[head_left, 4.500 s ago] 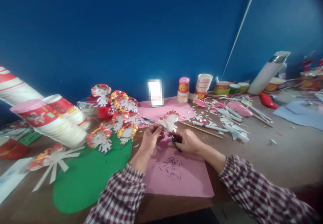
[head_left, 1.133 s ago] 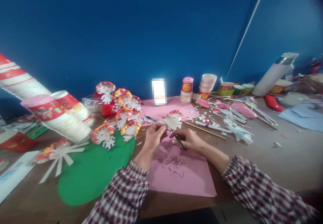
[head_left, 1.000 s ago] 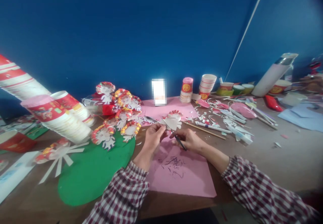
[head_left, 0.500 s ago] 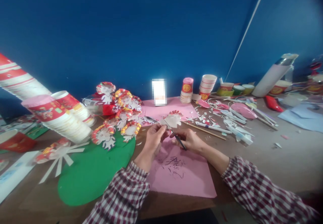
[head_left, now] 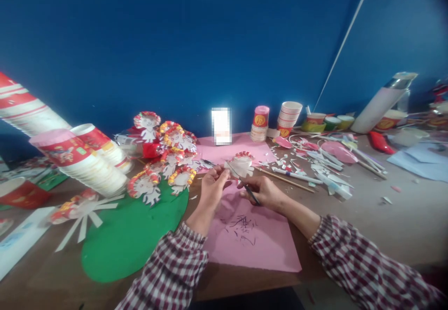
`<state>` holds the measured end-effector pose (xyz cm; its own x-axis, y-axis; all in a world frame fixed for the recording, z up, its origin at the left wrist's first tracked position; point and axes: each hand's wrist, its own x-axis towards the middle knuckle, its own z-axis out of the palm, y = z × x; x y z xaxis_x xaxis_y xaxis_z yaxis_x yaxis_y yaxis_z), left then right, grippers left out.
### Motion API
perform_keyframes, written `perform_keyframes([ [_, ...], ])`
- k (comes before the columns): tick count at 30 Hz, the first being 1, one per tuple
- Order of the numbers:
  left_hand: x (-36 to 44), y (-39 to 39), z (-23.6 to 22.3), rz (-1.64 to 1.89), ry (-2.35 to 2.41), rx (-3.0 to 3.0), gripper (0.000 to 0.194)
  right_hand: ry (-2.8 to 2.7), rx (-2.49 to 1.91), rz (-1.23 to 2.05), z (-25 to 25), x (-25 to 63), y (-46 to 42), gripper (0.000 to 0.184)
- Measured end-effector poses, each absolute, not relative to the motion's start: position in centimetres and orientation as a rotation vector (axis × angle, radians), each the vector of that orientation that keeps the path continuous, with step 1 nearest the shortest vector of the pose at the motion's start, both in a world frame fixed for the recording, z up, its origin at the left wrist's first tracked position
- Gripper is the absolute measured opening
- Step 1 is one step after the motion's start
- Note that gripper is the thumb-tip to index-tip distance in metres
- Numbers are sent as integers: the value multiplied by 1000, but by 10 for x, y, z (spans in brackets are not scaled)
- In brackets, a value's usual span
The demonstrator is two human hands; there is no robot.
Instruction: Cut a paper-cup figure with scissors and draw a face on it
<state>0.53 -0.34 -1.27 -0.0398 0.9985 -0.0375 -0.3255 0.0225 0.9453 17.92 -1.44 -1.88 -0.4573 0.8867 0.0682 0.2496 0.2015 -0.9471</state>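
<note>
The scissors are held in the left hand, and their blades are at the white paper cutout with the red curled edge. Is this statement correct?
Not quite: the scissors are in the right hand, as the head view shows; the left hand holds the cutout. Their blades are indeed at the white paper cutout with the red curled edge.

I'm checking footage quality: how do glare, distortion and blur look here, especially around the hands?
Head view: a pixelated white rectangle glows against the blue wall; head view: the cups at left and the flask at right lean outward, probably lens distortion; head view: the left hand and right hand read fairly clearly, but softness hides fine edges on the scissors and cutout.
</note>
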Motion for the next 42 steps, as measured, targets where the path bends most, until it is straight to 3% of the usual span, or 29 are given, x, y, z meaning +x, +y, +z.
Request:
perform_keyframes([
  [42, 9, -8, -3, 1270, 911, 676, 28, -1787, -1052, 1358, -14, 178, -17, 46],
])
